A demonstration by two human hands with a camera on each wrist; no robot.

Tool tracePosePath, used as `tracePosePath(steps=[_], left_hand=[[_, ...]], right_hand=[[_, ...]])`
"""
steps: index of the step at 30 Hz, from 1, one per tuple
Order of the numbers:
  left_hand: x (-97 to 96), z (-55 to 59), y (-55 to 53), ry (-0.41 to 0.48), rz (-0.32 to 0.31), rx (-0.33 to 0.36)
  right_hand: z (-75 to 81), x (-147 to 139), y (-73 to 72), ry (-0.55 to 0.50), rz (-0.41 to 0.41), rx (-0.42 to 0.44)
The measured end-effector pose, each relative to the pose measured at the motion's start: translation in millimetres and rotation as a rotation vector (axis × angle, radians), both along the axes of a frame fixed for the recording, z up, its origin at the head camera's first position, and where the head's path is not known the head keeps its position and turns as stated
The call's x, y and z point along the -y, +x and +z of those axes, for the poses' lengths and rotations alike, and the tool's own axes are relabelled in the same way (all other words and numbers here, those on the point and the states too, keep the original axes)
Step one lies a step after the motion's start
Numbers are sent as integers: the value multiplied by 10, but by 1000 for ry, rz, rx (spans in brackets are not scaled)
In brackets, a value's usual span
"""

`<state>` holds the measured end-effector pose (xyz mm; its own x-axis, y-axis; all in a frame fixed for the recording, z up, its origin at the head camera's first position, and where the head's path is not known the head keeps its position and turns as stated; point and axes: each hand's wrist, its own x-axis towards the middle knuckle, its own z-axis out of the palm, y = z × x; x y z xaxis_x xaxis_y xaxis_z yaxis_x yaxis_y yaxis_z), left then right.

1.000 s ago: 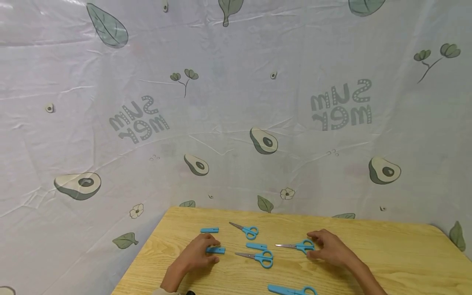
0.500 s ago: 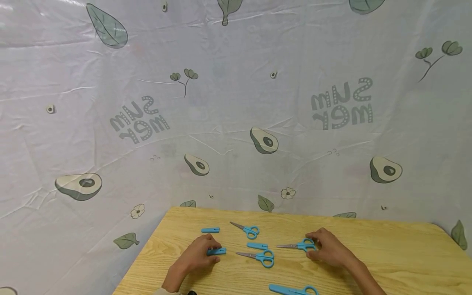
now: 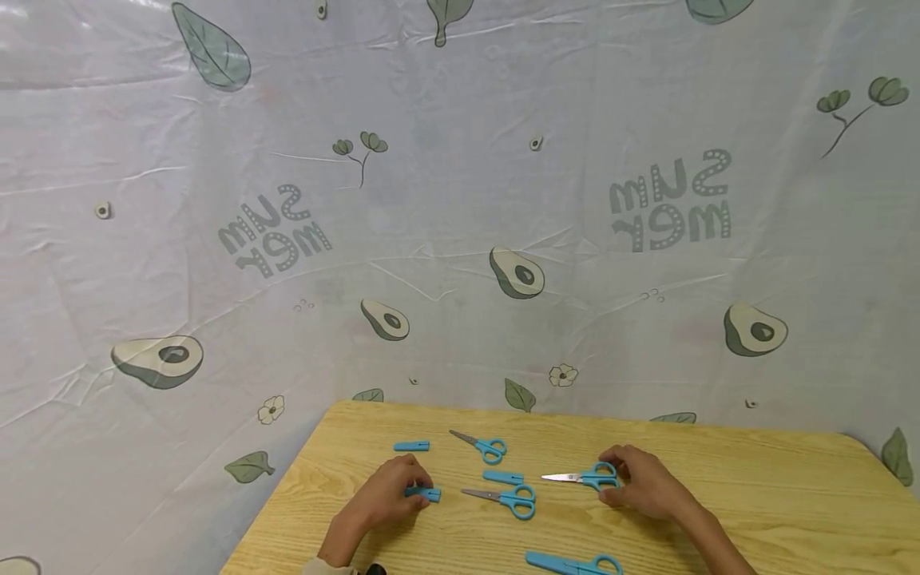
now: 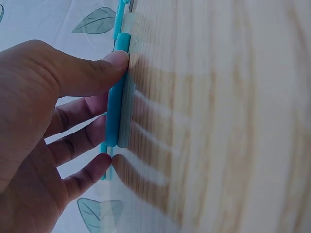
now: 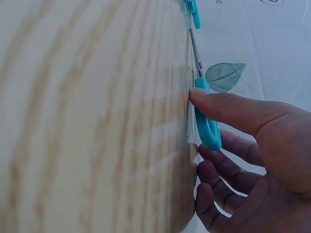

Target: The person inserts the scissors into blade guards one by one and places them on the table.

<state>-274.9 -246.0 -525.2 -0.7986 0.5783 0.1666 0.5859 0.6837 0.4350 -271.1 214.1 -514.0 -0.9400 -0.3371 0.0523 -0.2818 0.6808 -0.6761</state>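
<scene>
Drawn slightly toward the near side since the preceding instant: a blue blade cover (image 3: 434,495), now pinched between thumb and fingers of the left hand (image 3: 391,489), with digits closer about it. Likewise clamped in the right hand (image 3: 643,481), by thumb and fingers at the handles: light-blue scissors (image 3: 588,477), blades directed toward the left and newly bright, suggesting a slight tilt. Both held low at the wooden surface (image 3: 755,471); contact beneath the cover not discernible. Between the hands, apparently undisturbed: second scissors (image 3: 509,497) just beside a loose cover (image 3: 503,477). Farther back: third scissors (image 3: 480,444) and a far cover (image 3: 412,446). At the lower margin: a sheathed pair (image 3: 564,564). Judged from this change: both pieces secured, with cover and blades still well apart.
</scene>
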Motion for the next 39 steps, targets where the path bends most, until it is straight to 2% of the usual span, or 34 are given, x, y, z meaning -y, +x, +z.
tracePosePath(steps=[5, 17, 23, 31, 39], left_hand=[[7, -20, -3, -2, -18, -36], [14, -23, -12, -14, -2, -15], [16, -33, -2, -29, -7, -44], [-2, -24, 7, -27, 0, -53], [-7, -1, 17, -18, 15, -76]], right_hand=[[-19, 0, -1, -23, 9, -20], [-37, -10, -7, -55, 30, -13], [-53, -19, -9, -48, 41, -35], [-48, -46, -4, -51, 57, -21], [-33, -78, -12, -105, 89, -1]])
